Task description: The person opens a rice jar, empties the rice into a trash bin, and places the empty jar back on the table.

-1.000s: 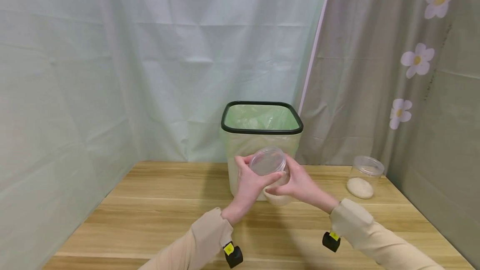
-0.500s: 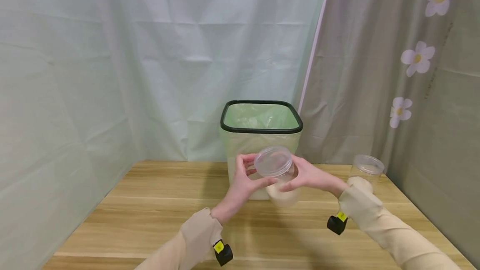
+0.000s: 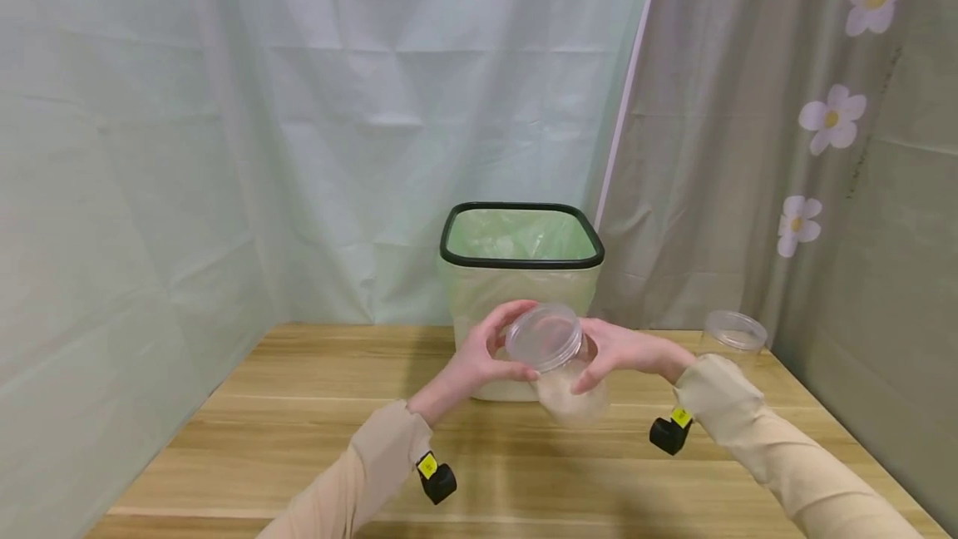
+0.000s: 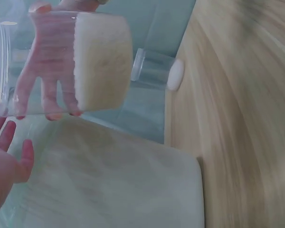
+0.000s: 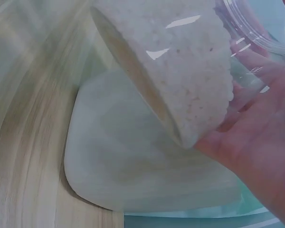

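Held tilted in the air in front of the bin is a clear plastic jar (image 3: 572, 393), its bottom part filled with an off-white, grainy mass. My right hand (image 3: 621, 349) grips the jar's body from the right, fingers showing through the clear wall in the left wrist view. At the jar's top, my left hand (image 3: 482, 356) curls its fingers and thumb around the edge of the clear lid (image 3: 545, 335). The right wrist view shows the pale contents (image 5: 180, 71) close up, with small brownish specks.
A pale bin (image 3: 494, 289) with a black rim (image 3: 524, 263) and plastic liner stands behind the hands. Another clear lidded jar (image 3: 736, 331) with pale contents stands at the right, partly behind the right sleeve. Curtains (image 3: 374, 148) surround the wooden table (image 3: 299, 406).
The jar has shifted a little right and down, its base swinging further toward the lower right. My right hand has moved slightly right; my left wrist has moved left and up, fingers still at the lid.
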### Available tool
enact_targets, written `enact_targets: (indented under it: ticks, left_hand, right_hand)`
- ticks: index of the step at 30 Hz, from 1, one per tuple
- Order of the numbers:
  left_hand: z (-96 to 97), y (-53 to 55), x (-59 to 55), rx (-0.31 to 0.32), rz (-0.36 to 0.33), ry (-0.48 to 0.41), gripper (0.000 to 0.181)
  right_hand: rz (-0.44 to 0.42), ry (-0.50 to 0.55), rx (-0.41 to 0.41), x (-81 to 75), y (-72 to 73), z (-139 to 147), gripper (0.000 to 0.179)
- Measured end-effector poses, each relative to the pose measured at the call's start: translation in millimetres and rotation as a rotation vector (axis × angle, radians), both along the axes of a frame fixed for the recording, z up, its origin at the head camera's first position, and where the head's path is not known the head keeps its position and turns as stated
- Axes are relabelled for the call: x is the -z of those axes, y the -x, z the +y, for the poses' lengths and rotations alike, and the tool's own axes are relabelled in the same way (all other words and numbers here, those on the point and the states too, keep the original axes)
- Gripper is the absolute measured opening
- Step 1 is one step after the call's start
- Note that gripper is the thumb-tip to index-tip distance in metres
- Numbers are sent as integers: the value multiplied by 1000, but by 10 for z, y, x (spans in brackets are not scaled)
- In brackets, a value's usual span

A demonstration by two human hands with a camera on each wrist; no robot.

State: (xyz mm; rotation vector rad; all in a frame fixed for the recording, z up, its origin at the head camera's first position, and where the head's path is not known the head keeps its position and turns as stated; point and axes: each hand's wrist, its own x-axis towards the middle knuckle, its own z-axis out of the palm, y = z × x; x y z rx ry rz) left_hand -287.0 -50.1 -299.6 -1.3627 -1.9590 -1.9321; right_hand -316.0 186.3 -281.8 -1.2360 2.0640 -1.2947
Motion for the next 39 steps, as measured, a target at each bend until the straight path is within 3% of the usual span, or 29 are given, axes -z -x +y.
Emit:
enact_targets:
  ticks: [5, 12, 18, 23, 31, 39]
  left_hand:
    - [7, -81, -92, 4, -4, 3, 73]
    - [27, -106, -106, -33, -39, -5, 75]
    - [104, -186, -163, -157, -42, 45, 73]
    - [157, -226, -169, -230, -87, 63, 73]
    - [214, -25, 61, -291, -120, 51, 76]
    - [272, -1, 106, -416, -82, 38, 75]
  right_hand:
    - [-2, -5, -15, -8, 19, 16, 72]
    - [-10, -27, -10, -38, 27, 24, 73]
    - [-8, -38, 3, -36, 35, 37, 73]
    - [5, -57, 19, -30, 42, 35, 74]
    - [-5, -38, -1, -20, 57, 12, 74]
    - [31, -54, 26, -6, 57, -8, 75]
